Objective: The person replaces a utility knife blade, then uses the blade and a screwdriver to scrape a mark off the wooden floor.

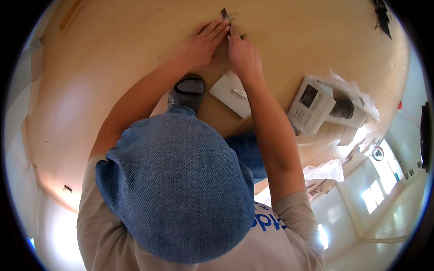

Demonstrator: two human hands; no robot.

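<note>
Both of my hands meet on the light wood-coloured surface (pixel 135 49) at the far middle of the head view. My left hand (pixel 201 45) has its fingers stretched out, with the tips against a narrow dark strip-like thing (pixel 224 12). My right hand (pixel 244 50) is closed beside it, with the index finger pointing forward along the same dark piece. Part of that piece is hidden under the fingers, so its kind is unclear. Small dark crumbs (pixel 232 17) lie around its far end.
Between my shoe (pixel 186 97) and right forearm lies a white flat panel (pixel 224 90) with a crumpled scrap. Printed cartons (pixel 300 110) and clear plastic wrap (pixel 357 92) are at right. A black object (pixel 382 18) lies far right, a wooden strip (pixel 71 16) far left.
</note>
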